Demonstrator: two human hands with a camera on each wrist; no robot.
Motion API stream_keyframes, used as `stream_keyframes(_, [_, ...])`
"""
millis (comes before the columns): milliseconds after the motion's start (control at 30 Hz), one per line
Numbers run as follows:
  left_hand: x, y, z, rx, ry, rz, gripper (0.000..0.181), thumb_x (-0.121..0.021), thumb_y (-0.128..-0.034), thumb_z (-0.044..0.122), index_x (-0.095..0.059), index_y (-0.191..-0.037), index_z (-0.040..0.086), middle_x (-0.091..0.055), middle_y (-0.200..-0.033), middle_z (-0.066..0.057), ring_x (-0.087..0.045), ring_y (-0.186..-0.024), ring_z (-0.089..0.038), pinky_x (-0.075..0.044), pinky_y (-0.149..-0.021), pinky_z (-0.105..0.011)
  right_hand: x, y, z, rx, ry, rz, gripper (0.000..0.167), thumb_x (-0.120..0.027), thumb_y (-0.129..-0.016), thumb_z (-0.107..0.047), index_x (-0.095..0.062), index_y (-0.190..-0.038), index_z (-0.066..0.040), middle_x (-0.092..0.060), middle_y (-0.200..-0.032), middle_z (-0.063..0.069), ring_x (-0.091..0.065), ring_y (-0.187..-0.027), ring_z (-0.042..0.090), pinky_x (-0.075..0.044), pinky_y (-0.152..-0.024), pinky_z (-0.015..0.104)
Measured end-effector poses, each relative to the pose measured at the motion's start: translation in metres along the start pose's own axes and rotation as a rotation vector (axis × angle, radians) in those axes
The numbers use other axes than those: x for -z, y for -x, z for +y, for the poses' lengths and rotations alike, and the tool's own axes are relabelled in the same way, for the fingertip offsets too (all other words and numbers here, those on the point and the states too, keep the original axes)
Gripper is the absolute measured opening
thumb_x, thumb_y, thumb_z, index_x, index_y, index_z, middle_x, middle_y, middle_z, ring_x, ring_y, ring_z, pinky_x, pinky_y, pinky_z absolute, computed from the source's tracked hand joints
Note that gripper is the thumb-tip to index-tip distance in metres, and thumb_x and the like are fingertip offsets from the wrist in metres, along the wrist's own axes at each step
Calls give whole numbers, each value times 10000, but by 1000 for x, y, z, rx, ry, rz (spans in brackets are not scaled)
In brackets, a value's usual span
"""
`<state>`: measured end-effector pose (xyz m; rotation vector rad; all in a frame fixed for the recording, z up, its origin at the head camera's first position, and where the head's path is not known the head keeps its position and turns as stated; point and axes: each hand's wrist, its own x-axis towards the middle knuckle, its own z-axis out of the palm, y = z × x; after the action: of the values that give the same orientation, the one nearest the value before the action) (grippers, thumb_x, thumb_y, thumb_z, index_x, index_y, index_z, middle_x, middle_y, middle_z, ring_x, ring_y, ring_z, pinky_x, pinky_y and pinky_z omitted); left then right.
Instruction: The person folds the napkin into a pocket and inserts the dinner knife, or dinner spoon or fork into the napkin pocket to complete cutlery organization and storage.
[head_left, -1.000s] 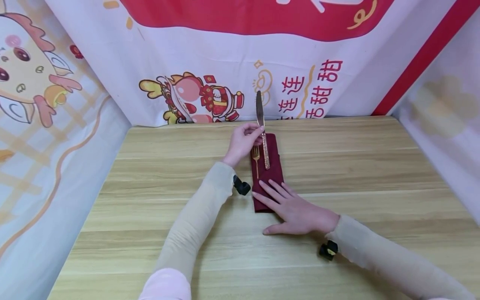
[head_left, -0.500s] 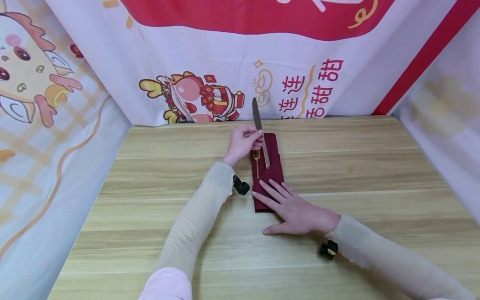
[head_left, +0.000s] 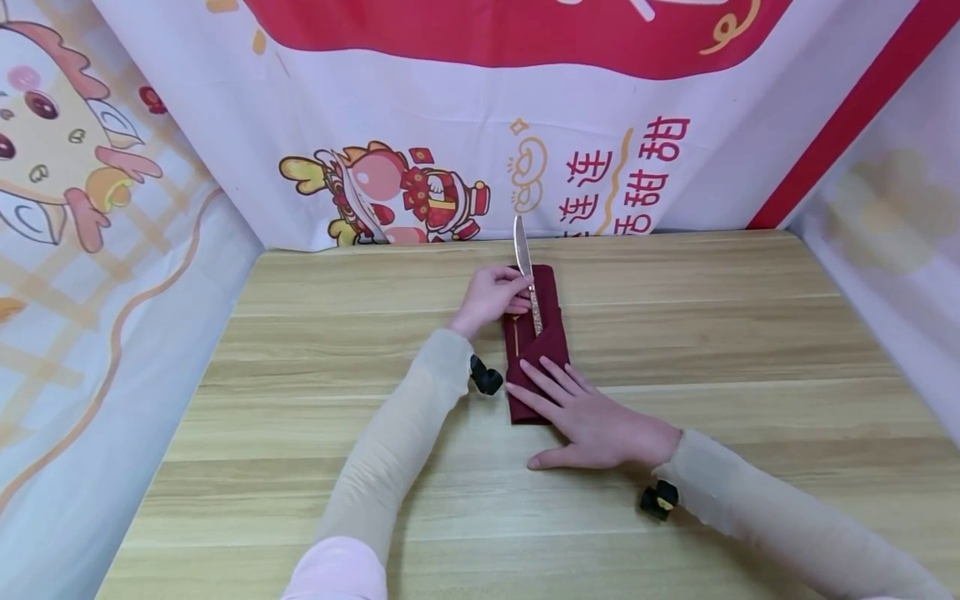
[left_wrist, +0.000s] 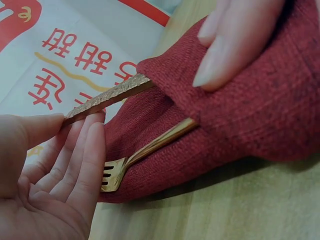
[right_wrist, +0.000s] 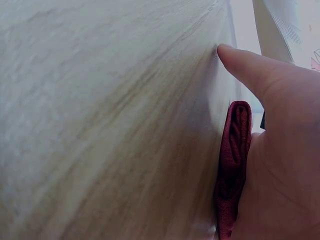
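A dark red folded napkin lies lengthwise on the table, its upper layer forming a pocket. My left hand pinches a table knife between thumb and fingers; the blade points away, toward the wall. In the left wrist view the end of the patterned knife handle goes under the pocket's fold. Beside it a gold fork lies with its tines out and its handle end hidden in the pocket. My right hand rests flat with spread fingers on the napkin's near part, thumb on the table.
The wood-grain table ends at a white and red printed cloth hanging behind. Another printed cloth hangs at the left side. Small black wrist cameras sit on both sleeves.
The left hand has moved toward me with the knife, whose handle end has slid from lying above the napkin to under the pocket's fold. The right hand stays in place.
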<state>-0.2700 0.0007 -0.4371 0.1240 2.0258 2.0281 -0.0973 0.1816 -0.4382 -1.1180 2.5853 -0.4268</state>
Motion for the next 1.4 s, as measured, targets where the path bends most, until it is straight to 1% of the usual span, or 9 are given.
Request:
stream_keyframes(200, [-1, 2, -2, 16, 2, -14, 250, -661, -1003, 79, -625, -1131, -132, -694, -857, -176, -696, -637, -172, -606, -660, -314, -1, 1, 1, -3, 10, 11, 943, -537, -918, -737, -150, -1647, -281, 26, -1699, 80, 95, -1525, 354, -43, -1199, 574])
stream_keyframes(400, [-6, 7, -2, 59, -51, -102, 241, -650, -1011, 93, -627, -1125, -118, -699, -867, -177, -696, -662, -171, -608, -689, -328, -1, 3, -1, -5, 9, 29, 942, -542, -916, -735, -161, -1646, -279, 15, -1700, 95, 117, -1519, 380, -64, -1193, 592])
stream_keyframes(500, [-7, 10, 0, 50, -73, -112, 230, -644, -1013, 86, -630, -1120, -117, -700, -865, -179, -697, -669, -173, -608, -695, -333, -2, 2, 0, -3, 11, 36, 941, -541, -916, -736, -156, -1647, -285, 18, -1700, 93, 126, -1517, 382, -60, -1193, 592])
stream_keyframes(600, [-6, 11, 0, 51, -83, -117, 232, -649, -1009, 82, -632, -1124, -119, -704, -874, -193, -702, -680, -187, -608, -704, -339, -3, 2, 1, -2, 12, 41, 946, -540, -912, -742, -156, -1646, -286, 19, -1700, 91, 131, -1516, 381, -63, -1192, 596])
stream_keyframes(833, [-1, 11, -3, 110, -128, -176, 199, -641, -1016, 86, -645, -1076, -104, -702, -869, -191, -708, -717, -192, -605, -729, -331, -3, 2, 1, -8, -1, 42, 940, -542, -908, -745, -173, -1644, -290, 14, -1700, 85, 148, -1510, 393, -64, -1184, 618])
stream_keyframes(1000, [1, 12, 0, 115, -144, -204, 187, -632, -1021, 85, -643, -1056, -99, -703, -865, -183, -712, -724, -195, -605, -730, -338, -2, 2, 1, -6, -15, 52, 932, -553, -913, -731, -189, -1643, -280, 12, -1700, 88, 147, -1504, 417, -84, -1174, 640])
stream_keyframes(1200, [3, 8, 0, 107, -86, -166, 198, -606, -1042, 125, -581, -1123, -54, -676, -845, -172, -697, -673, -200, -608, -693, -340, -2, 1, 2, 10, -5, 65, 922, -543, -924, -724, -192, -1643, -266, 6, -1697, 108, 130, -1497, 453, -74, -1166, 658])
stream_keyframes(1300, [2, 5, -1, 82, -36, -104, 218, -574, -1061, 149, -577, -1137, -55, -666, -867, -154, -690, -660, -185, -607, -685, -326, -2, 1, 1, 9, 3, 58, 927, -537, -922, -730, -184, -1644, -270, 13, -1697, 111, 132, -1496, 454, -60, -1171, 649])
stream_keyframes(1400, [1, 2, -1, 35, -5, -41, 202, -561, -1062, 114, -582, -1151, -66, -658, -887, -151, -678, -641, -168, -604, -673, -309, -2, 1, 0, 7, 3, 57, 936, -546, -915, -734, -182, -1644, -274, 15, -1697, 111, 138, -1497, 448, -51, -1178, 634])
